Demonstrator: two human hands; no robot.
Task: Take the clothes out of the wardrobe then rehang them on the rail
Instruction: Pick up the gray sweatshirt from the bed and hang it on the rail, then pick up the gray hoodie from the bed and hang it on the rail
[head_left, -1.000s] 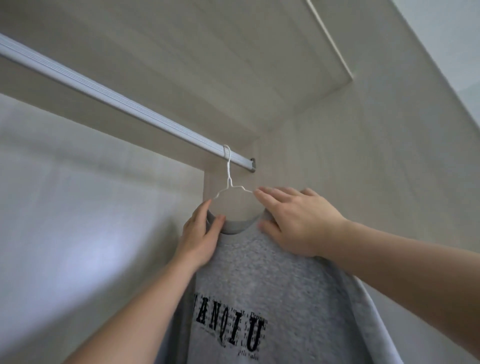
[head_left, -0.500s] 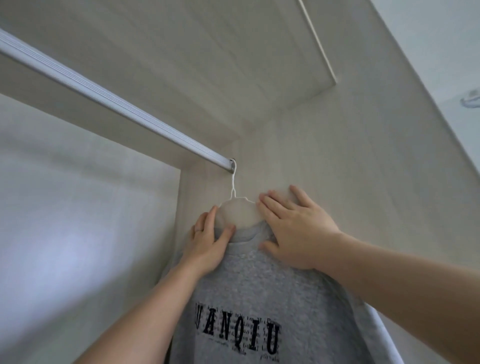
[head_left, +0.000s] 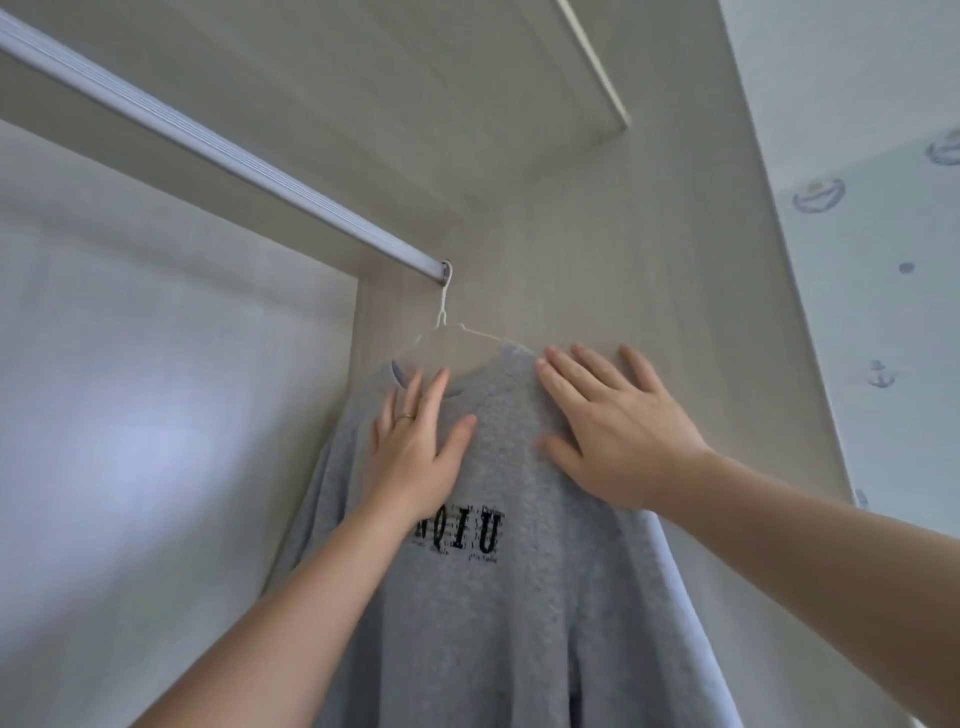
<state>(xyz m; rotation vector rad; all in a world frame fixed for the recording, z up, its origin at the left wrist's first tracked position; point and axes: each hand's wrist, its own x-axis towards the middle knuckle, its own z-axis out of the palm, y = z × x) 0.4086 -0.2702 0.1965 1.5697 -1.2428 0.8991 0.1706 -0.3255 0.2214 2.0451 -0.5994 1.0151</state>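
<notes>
A grey sweatshirt (head_left: 498, 613) with black letters on the chest hangs on a white wire hanger (head_left: 447, 325). The hanger's hook sits at the far right end of the metal rail (head_left: 218, 150), right against the wardrobe's side wall. My left hand (head_left: 418, 441) lies flat on the chest just below the collar, fingers spread, a ring on one finger. My right hand (head_left: 610, 421) rests flat on the sweatshirt's right shoulder, fingers spread and partly on the side wall. Neither hand grips anything.
The wardrobe's pale wood side wall (head_left: 623, 270) stands directly behind the sweatshirt. The back panel (head_left: 156, 389) fills the left. The rest of the rail carries no other clothes. Wallpaper with small nautical prints (head_left: 883, 260) shows outside at the right.
The hanger slid right along the rail to its end. Both hands let go of the collar area and now lie flat, lower on the sweatshirt.
</notes>
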